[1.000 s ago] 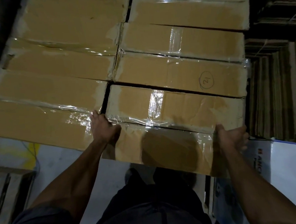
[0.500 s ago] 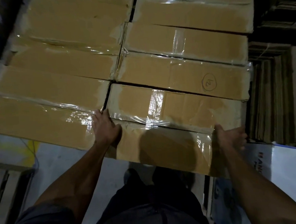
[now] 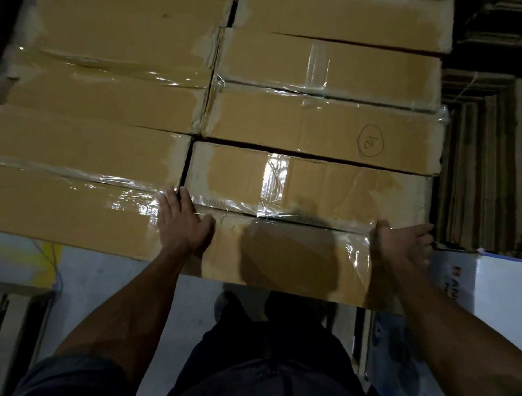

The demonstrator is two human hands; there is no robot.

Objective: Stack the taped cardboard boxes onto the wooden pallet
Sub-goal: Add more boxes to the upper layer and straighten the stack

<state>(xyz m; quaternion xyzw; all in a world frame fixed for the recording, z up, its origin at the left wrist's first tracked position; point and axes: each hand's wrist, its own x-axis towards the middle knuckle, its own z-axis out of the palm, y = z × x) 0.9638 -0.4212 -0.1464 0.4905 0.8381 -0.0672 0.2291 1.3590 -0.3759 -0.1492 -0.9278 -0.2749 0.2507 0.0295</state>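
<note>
From the head view, you're seating the nearest box into the front right slot of the stack, and it's almost home. Taking that box as the landmark: your left hand is lying flat on its left end, fingers straight and reaching over the gap onto the neighbour box to its left, so that grip is open, pressing rather than holding. Your right hand is wrapping round the box's right near corner, fingers curling over the edge, so that grip is closed on the box.

My read: the box is still hanging out toward you past the row behind it, so you're wanting to push it away from you with both palms evenly until it's sitting tight against the numbered box just behind it. Be keeping the left end flush with the neighbour, since a dark gap is showing there. The shiny tape is looking slippery, so lean on bare cardboard where you can.

I can't see the pallet under the stack from here.

Around it: a white printed carton is sitting just right of and below the box, close to your right wrist, and it's crowding that corner. Your feet are right under the near edge on the floor. Wooden slats are lying well left and below.
</note>
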